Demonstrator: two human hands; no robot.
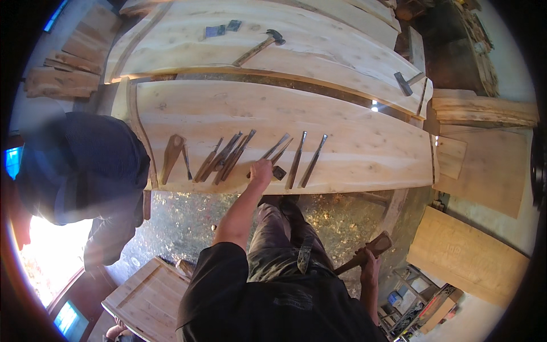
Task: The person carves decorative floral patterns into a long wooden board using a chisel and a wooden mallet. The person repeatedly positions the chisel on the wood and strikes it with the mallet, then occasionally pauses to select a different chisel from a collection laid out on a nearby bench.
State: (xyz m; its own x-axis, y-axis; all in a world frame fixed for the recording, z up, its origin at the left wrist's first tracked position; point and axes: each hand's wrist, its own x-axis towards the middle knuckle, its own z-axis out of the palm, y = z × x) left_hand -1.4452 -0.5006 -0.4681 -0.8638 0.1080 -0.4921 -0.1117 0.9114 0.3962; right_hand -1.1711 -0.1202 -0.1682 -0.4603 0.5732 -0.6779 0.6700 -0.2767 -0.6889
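Gripped in the right hand (370, 264) is a wooden mallet (381, 243), held out beside the legs (270, 228). Chisels (296, 162) are laid in a row on the big wooden slab (370, 154). Some are partly covered by the left hand (261, 171), but whether one is gripped by it cannot be told.

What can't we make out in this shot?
All in the head view:
- Left hand's fingertips and exact grip: hidden by the back of the hand.
- Scene outside the bright opening: washed out by glare.
- Two small flat pieces on the far slab: too small to identify.
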